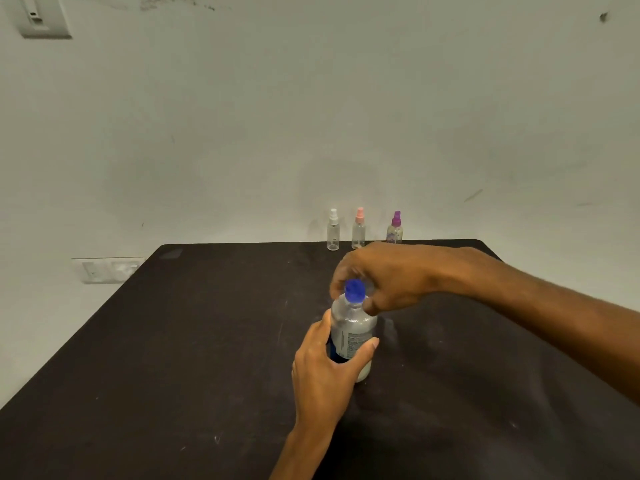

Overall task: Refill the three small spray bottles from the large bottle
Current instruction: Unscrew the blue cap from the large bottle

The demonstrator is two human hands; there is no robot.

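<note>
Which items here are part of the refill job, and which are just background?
Job:
- large bottle, blue cap on, gripped by left hand
- right hand, fingers at the cap
- white-top spray bottle
- pink-top spray bottle
- purple-top spray bottle

Background:
- black table
- wall socket plate
- wall switch
</note>
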